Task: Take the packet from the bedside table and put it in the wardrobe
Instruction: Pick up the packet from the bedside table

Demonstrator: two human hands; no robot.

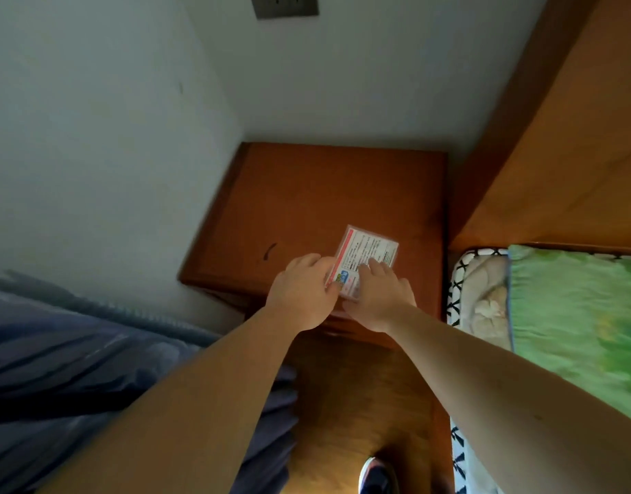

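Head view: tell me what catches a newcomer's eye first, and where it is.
Both hands meet on a white printed packet near the front edge of the wooden bedside table: left hand at its left edge, right hand on top. At right, a bright green bed cover stands out below the wooden headboard.

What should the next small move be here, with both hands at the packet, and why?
Probably close both hands on the flat clear plastic packet with red-edged printed label and lift it. It lies near the front edge of the brown wooden bedside table, with the left hand and right hand touching its near end.
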